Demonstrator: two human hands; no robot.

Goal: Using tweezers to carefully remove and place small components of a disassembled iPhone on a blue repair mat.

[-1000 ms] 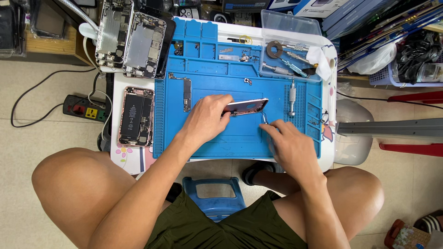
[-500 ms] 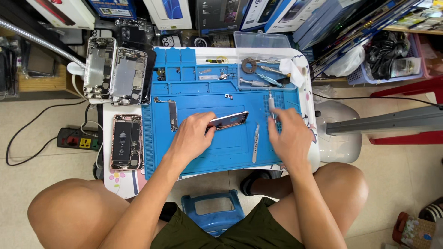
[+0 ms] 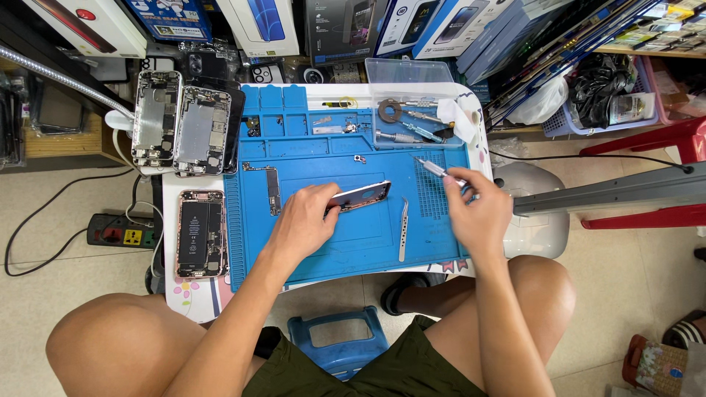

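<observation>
Blue work mat [image 3: 346, 242] covers the small counter; left hand [image 3: 303, 224] pinches the near end of a phone screen panel [image 3: 360, 196], held tilted above the mat's middle. Right hand [image 3: 478, 213], at the mat's right edge, grips a slim screwdriver [image 3: 435, 169], tip pointing up-left. Tweezers [image 3: 403, 229] lie between the hands; an opened phone [image 3: 199, 233] rests left of the mat.

We note blue work mat [image 3: 346, 242] on white table [image 3: 193, 301] with pink flower print at edge. Phone frame [image 3: 359, 196] in our left hand [image 3: 305, 224]: dark face, rose-tinted rim. Screwdriver [image 3: 440, 170] in right hand [image 3: 476, 213]: silver. Tweezers [image 3: 403, 229]: pale metal. Opened phone [image 3: 200, 232]: rose-gold shell, black battery. Stool [image 3: 340, 344]: blue. Shorts [image 3: 368, 375]: olive green.
</observation>
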